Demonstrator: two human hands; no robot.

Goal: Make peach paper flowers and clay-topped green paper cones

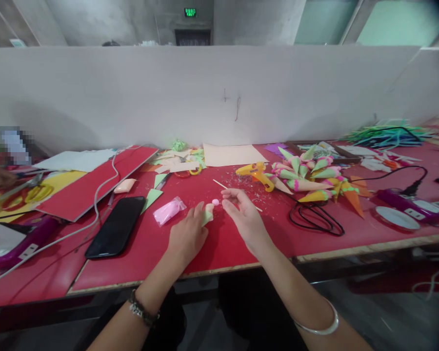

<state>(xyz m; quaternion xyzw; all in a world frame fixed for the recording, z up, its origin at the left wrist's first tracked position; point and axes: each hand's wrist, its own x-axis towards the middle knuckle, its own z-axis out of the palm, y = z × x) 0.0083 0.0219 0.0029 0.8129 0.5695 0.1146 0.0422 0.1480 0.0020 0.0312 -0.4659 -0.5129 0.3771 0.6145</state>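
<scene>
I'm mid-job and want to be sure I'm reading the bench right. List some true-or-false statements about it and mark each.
1. A small pink ball shows between the left hand and the right hand. True.
2. The yellow glue gun is gripped in the left hand. False: the glue gun lies on the red table, beyond the right hand.
3. The pink packet lies between the black phone and the left hand. True.
4. The phone lies to the right of the right hand. False: the phone is left of both hands.
5. The pile of paper cones sits left of the glue gun. False: the pile is mostly to its right.
</scene>
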